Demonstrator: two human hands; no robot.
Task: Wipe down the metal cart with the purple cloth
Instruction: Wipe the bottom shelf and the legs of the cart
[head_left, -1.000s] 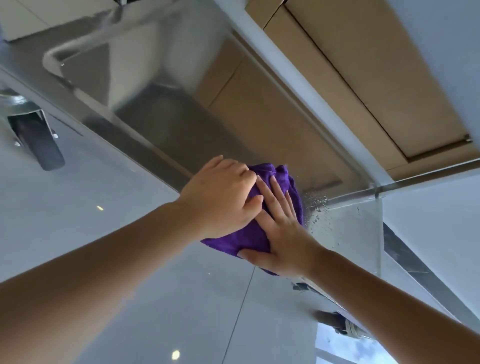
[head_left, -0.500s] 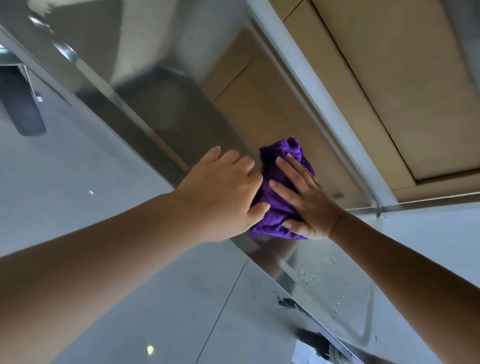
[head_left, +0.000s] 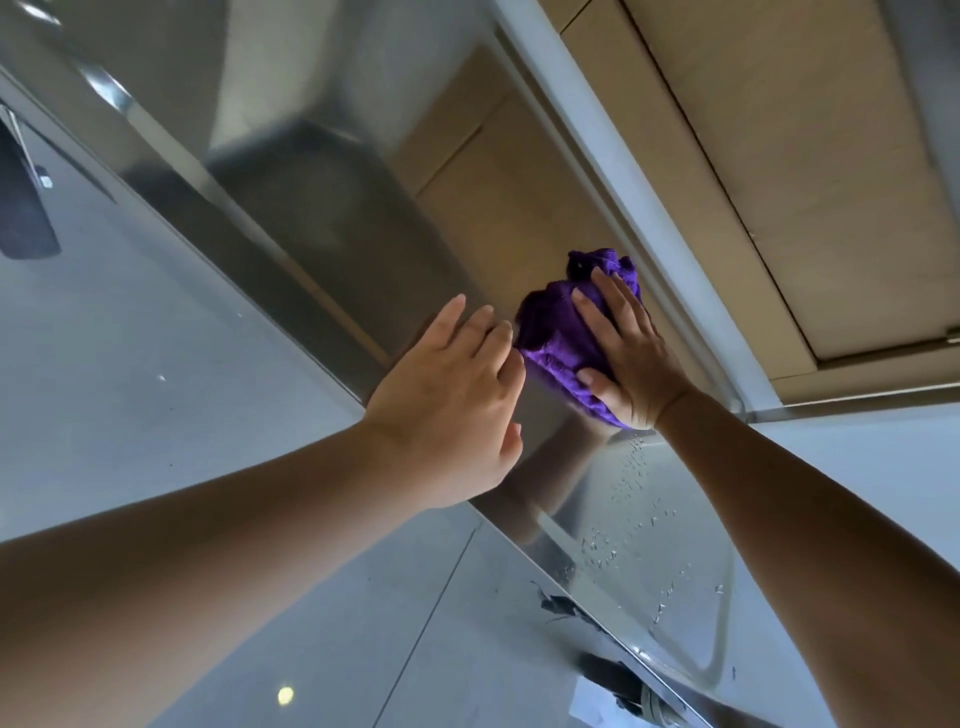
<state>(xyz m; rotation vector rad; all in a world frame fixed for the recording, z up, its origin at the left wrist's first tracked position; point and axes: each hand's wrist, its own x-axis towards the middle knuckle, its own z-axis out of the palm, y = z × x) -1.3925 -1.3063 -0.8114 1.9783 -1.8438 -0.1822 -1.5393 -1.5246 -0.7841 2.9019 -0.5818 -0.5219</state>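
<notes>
Fingers, right: we record four straight fingers (head_left: 602, 306) spread flat over the purple cloth (head_left: 556, 338), thumb splayed low along its near edge; the cloth is pressed, not gripped.
Fingers, left: we log them extended and close together, tips just beside the cloth's left edge; thumb tucked under toward the metal; nothing held.
Right hand (head_left: 628, 358): palm down on the cloth, wrist bent back, forearm running in from the lower right corner.
Left hand (head_left: 452, 400): palm resting on the cart's front lip, forearm entering from the lower left, crossing most of the frame.
Purple cloth: bunched into a wad, lying on the shelf surface between the two hands, near the shelf's far rail.
Metal cart (head_left: 332, 218): we note a shiny steel shelf seen at a steep tilt, reflecting the right wrist below the cloth.
Water droplets (head_left: 639, 530): scattered on the steel nearer us than the cloth.
Caster wheel (head_left: 23, 208): dark, at the left edge.
Floor (head_left: 130, 364): pale glossy tiles under the cart.
Cabinet panels (head_left: 779, 156): tan, beyond the far rail.
</notes>
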